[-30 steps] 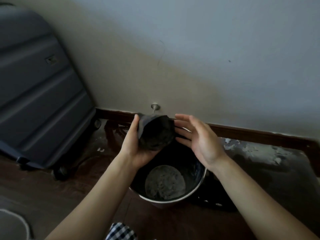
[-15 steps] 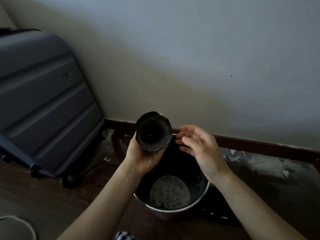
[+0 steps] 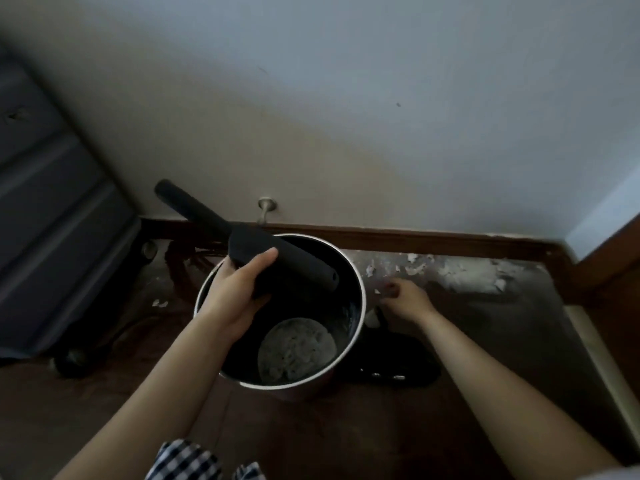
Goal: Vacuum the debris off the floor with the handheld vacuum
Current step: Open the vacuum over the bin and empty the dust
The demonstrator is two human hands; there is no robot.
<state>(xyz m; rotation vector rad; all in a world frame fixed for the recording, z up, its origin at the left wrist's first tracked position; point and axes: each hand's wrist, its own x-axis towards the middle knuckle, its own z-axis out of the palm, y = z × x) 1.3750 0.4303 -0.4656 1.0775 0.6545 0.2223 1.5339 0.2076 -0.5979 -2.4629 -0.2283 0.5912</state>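
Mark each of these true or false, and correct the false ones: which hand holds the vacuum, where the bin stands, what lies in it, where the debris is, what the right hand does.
1. The left hand grips the black handheld vacuum. True.
2. The vacuum is held over the open bin. True.
3. The bin is empty. False: a grey clump of dust lies at its bottom.
4. The pale debris lies on the floor left of the bin. False: most lies to its right, along the baseboard.
5. The right hand also holds the vacuum. False: it is down by the floor, right of the bin.
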